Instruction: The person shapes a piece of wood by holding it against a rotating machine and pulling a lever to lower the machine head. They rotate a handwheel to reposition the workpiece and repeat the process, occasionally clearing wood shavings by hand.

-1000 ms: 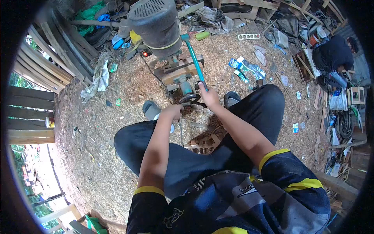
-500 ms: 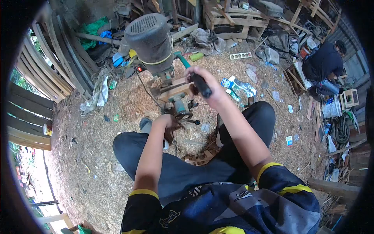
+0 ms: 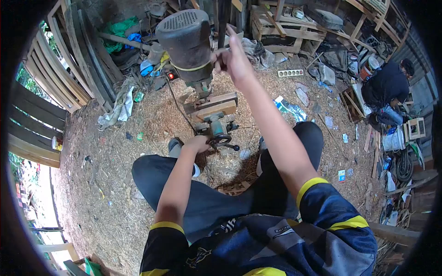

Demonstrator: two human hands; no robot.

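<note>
A machine with a large grey motor (image 3: pixel 184 43) stands ahead of me. Below the motor, a wooden block (image 3: pixel 214 112) sits in its clamp. My left hand (image 3: pixel 198 143) is closed at the left rim of the black handwheel (image 3: pixel 220 140), its fingertips partly hidden. Raised beside the motor's right side, my right hand (image 3: pixel 235 62) has its fingers apart, with the index finger or thumb pointing up. A dark upright bar (image 3: pixel 222 23), perhaps the lever's handle, shows just beyond this hand; whether they touch is unclear.
Wood shavings cover the ground (image 3: pixel 110 184). A power strip (image 3: pixel 290 73) lies beyond my right arm. At the right, another person (image 3: pixel 386 85) sits bent over near a wooden crate (image 3: pixel 352 99). Planks (image 3: pixel 37 117) line the left side. A cord runs beside the machine.
My right hand has moved up and away from me, and its grip on the black-handled lever has loosened. The lever has swung up. My left hand stays by the handwheel.
</note>
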